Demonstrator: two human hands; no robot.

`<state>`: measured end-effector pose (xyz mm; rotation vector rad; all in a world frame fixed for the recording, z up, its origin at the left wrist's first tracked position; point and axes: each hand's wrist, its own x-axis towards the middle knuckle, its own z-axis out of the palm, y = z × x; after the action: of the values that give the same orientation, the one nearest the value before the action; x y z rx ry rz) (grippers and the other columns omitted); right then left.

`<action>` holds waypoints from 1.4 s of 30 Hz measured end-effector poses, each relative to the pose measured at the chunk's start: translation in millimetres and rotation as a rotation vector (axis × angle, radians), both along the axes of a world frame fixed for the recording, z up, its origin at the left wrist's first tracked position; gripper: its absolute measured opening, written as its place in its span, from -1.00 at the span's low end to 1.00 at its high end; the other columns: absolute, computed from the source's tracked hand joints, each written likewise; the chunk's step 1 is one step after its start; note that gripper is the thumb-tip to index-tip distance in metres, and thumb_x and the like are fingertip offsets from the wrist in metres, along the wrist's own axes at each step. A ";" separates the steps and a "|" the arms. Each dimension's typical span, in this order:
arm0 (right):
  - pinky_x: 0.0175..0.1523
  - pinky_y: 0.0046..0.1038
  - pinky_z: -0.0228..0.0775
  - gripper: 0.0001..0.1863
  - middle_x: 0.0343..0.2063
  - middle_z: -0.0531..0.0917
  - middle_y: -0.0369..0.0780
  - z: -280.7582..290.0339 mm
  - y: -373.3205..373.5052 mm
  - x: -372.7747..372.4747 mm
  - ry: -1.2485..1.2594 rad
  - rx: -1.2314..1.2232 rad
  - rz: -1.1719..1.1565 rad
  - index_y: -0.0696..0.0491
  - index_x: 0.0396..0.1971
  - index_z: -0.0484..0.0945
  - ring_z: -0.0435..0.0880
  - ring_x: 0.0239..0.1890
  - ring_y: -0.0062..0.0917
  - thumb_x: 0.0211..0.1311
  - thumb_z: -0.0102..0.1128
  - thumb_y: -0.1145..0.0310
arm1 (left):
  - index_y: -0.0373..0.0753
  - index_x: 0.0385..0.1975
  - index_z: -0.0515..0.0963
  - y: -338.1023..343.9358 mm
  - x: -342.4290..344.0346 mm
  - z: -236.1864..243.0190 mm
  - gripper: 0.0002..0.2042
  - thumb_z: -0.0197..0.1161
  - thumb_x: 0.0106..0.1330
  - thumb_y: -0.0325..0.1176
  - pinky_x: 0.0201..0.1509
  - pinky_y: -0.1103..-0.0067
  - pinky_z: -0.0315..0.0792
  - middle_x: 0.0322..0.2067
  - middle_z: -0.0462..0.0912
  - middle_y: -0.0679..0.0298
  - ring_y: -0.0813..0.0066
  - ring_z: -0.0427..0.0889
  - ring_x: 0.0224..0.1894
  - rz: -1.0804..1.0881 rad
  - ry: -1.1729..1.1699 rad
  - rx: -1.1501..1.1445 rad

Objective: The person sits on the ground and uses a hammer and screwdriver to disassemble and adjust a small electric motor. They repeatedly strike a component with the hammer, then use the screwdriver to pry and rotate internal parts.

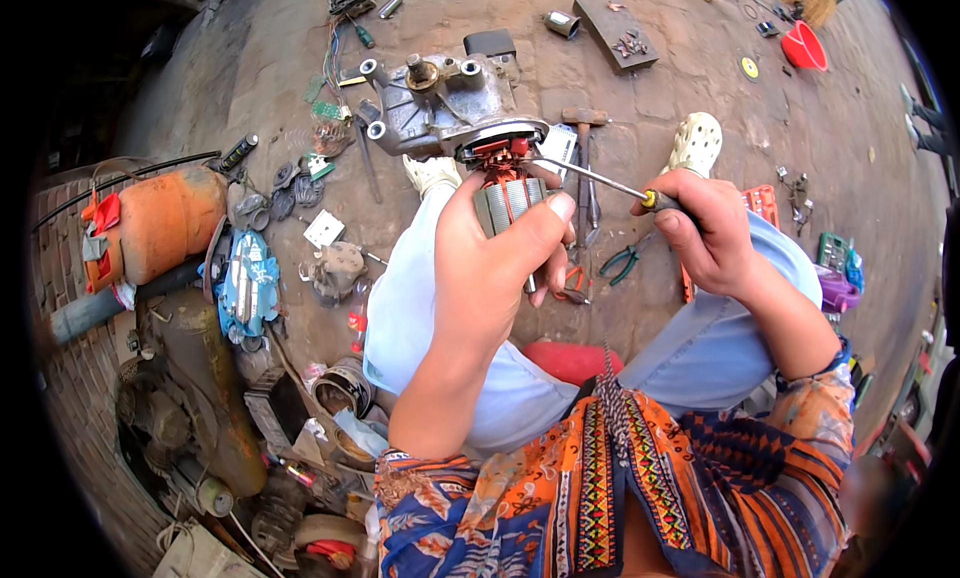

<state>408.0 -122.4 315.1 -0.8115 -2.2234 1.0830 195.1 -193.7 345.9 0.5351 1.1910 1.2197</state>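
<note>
My left hand (510, 228) grips a motor armature (508, 203) with a laminated steel core and copper windings. Its upper end sits at a cast metal housing (445, 103) with a shaft and bolt bosses on top. At the junction are red parts (506, 146) beside the copper. My right hand (690, 218) holds a screwdriver (600, 178) by its dark, yellow-tipped handle, its long shaft reaching left to the windings. The exact contact of its tip is too small to make out.
Pliers (622, 263), a hammer (583, 116) and a metal plate (615, 38) lie on the paved floor (700, 78) around my legs. An orange cylinder (165, 228) and cluttered machinery fill the left side. A red bucket (803, 48) stands at the back right.
</note>
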 end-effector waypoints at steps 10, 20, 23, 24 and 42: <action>-0.47 -0.37 0.34 -0.85 -0.63 0.48 -0.13 -8.3 -1.7 2.5 -0.020 0.048 -0.039 0.14 -0.32 0.50 0.52 -0.58 -0.22 0.19 0.17 0.37 | -0.35 -0.15 0.42 1.9 5.0 -3.1 -0.68 0.24 0.19 -0.30 -0.77 0.72 0.17 -0.53 0.52 0.26 0.63 0.42 -0.71 -0.047 -0.007 0.006; -0.46 -0.33 0.36 -0.82 -0.58 0.51 -0.12 -9.1 -2.7 1.7 -0.054 0.153 -0.028 0.14 -0.33 0.50 0.54 -0.54 -0.19 0.10 0.25 0.40 | -0.37 -0.20 0.43 0.9 2.6 -3.8 -0.71 0.26 0.20 -0.30 -0.78 0.73 0.19 -0.52 0.54 0.26 0.64 0.43 -0.71 -0.041 0.006 0.012; -0.46 -0.33 0.37 -0.80 -0.56 0.53 -0.13 -7.9 -5.0 -1.0 -0.069 0.211 -0.046 0.14 -0.33 0.49 0.54 -0.54 -0.19 0.06 0.28 0.41 | -0.36 -0.22 0.43 0.0 3.2 -3.9 -0.72 0.26 0.21 -0.30 -0.78 0.72 0.19 -0.53 0.54 0.27 0.64 0.43 -0.72 -0.036 0.028 0.011; -0.47 -0.33 0.37 -0.79 -0.55 0.53 -0.14 -7.8 -5.8 -1.7 -0.079 0.233 -0.053 0.14 -0.34 0.49 0.55 -0.54 -0.20 0.05 0.29 0.41 | -0.36 -0.23 0.43 -0.4 3.3 -4.1 -0.72 0.26 0.21 -0.30 -0.78 0.72 0.19 -0.53 0.54 0.27 0.64 0.43 -0.72 -0.032 0.029 0.016; -0.53 -0.46 0.18 -0.70 -0.68 0.30 -0.28 -15.3 -24.6 -17.7 0.036 -0.590 0.034 0.10 -0.49 0.30 0.29 -0.65 -0.56 0.45 -0.10 0.25 | -0.35 -0.28 0.40 0.0 -0.5 -5.4 -0.77 0.25 0.19 -0.38 -0.78 0.72 0.17 -0.56 0.53 0.26 0.68 0.39 -0.73 0.004 0.034 -0.026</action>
<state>390.3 -147.0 299.9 -0.9747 -1.9018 1.7934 194.6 -193.8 340.5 0.5363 1.2350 1.2011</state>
